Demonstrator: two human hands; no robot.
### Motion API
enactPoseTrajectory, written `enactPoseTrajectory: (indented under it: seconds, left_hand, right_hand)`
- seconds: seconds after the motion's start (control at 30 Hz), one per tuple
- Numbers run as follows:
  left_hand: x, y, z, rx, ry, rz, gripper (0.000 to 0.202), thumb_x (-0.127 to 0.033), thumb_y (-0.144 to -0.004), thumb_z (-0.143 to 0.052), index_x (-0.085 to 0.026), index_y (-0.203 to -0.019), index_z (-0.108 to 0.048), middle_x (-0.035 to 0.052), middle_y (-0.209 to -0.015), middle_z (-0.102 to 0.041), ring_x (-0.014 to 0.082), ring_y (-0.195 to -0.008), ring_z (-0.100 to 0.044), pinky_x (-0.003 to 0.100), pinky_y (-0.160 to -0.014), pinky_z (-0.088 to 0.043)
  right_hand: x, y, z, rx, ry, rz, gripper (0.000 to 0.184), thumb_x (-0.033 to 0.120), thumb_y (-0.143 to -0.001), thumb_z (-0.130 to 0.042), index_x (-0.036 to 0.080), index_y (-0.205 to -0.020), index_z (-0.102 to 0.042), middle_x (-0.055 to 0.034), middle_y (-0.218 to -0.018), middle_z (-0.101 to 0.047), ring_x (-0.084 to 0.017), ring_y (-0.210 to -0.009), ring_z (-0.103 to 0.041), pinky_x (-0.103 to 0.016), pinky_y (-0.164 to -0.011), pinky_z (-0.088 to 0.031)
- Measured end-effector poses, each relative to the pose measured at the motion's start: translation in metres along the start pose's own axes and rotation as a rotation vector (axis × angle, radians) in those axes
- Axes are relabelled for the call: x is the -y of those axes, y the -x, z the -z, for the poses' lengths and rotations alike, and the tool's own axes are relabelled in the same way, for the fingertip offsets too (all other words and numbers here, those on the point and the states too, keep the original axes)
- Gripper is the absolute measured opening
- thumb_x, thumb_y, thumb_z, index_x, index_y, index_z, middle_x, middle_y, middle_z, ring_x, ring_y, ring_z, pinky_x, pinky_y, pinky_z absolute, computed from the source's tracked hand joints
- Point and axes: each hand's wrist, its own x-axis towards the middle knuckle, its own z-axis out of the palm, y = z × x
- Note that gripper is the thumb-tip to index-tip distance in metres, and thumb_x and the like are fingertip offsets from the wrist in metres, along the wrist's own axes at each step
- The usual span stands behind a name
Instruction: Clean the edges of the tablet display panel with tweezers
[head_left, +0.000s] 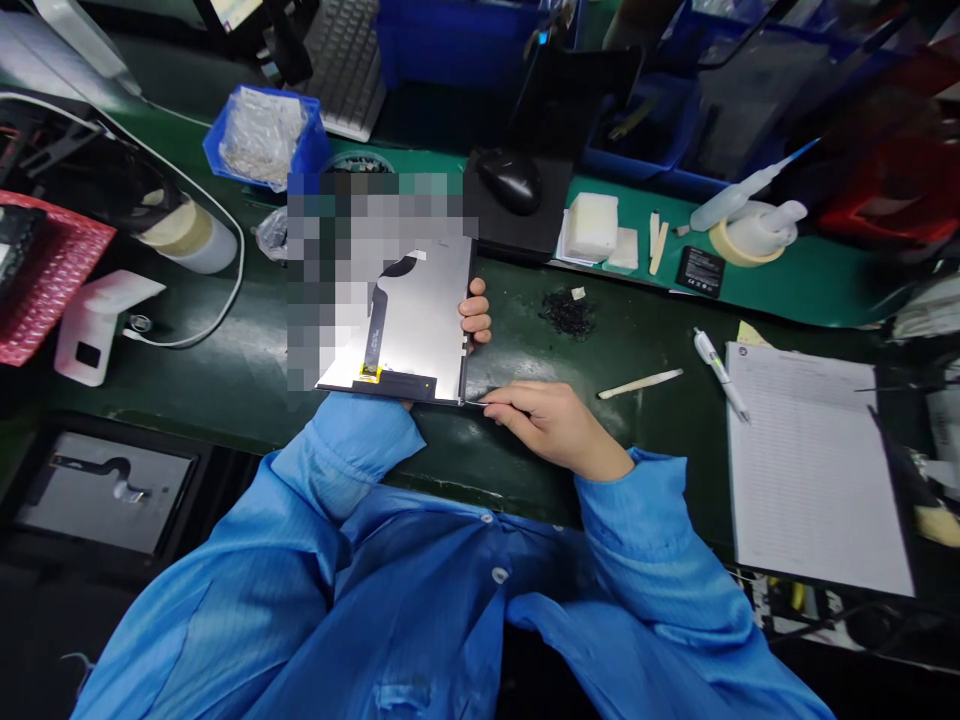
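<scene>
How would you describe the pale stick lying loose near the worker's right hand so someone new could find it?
Start at the green bench and find the right hand. Just beyond it, toward the paper pad, lies the pale stick. Unlike the white pen beside it, it is flat, plain and cream-coloured.

Dim, cool light falls from above, leaving the dark green counter (645,330) murky with a faint sheen near its front edge. The silver rectangular panel (420,320) glares softly. Pixelated blocks mask its left part. Edges bend in wide-angle distortion; far corners sink into blurred shadow
</scene>
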Motion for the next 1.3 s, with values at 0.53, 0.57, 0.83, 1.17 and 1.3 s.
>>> enactPoseTrajectory:
  seconds: [0.53,0.57,0.83,1.17,1.3]
  left_hand:
    - [-0.001,0.005,-0.001,0.125,-0.024,-0.11,0.052,-0.039,-0.111,-0.011,-0.013,-0.091,-0.051,-0.0016,-0.068,-0.038,0.0087,-0.053,-0.044,0.022,-0.057,-0.045]
    - [-0.001,0.004,-0.001,0.121,-0.025,-0.111,0.053,-0.04,-0.111,-0.01,-0.013,-0.09,-0.051,-0.0017,-0.068,-0.037,0.0087,-0.053,-0.043,0.022,-0.056,-0.044]
    - [0.001,0.004,-0.008,0.044,-0.036,-0.147,0.053,-0.045,-0.111,-0.013,-0.015,-0.087,-0.049,-0.0027,-0.064,-0.035,0.008,-0.049,-0.035,0.022,-0.053,-0.038]
    - [0.001,0.004,-0.009,0.007,-0.057,-0.158,0.049,-0.048,-0.109,-0.019,-0.017,-0.087,-0.05,-0.0034,-0.065,-0.032,0.01,-0.051,-0.027,0.026,-0.058,-0.03]
    - [0.001,0.002,-0.011,-0.029,-0.074,-0.153,0.051,-0.046,-0.11,-0.014,-0.018,-0.085,-0.049,-0.0037,-0.063,-0.03,0.0108,-0.051,-0.024,0.028,-0.059,-0.026]
  right_hand:
    - [-0.001,0.002,-0.002,-0.044,-0.023,-0.021,0.018,0.032,-0.102,-0.064,0.022,-0.105,-0.078,-0.0023,-0.084,-0.078,-0.016,-0.07,-0.072,-0.026,-0.066,-0.054]
    - [0.0,0.001,-0.001,-0.059,-0.034,-0.032,0.016,0.033,-0.1,-0.067,0.022,-0.104,-0.078,-0.0018,-0.083,-0.078,-0.016,-0.068,-0.071,-0.026,-0.065,-0.054]
    - [-0.002,0.0,0.0,-0.017,0.021,0.042,0.021,0.029,-0.104,-0.06,0.022,-0.104,-0.079,-0.0043,-0.089,-0.079,-0.018,-0.076,-0.073,-0.028,-0.069,-0.053]
    - [0.001,0.0,-0.001,0.007,-0.073,-0.084,0.017,0.034,-0.1,-0.066,0.025,-0.102,-0.079,-0.0018,-0.09,-0.08,-0.018,-0.075,-0.073,-0.028,-0.071,-0.054]
    - [-0.001,0.001,-0.002,0.028,-0.058,-0.067,0.018,0.032,-0.102,-0.062,0.025,-0.102,-0.079,-0.0019,-0.088,-0.08,-0.018,-0.075,-0.073,-0.028,-0.071,-0.054]
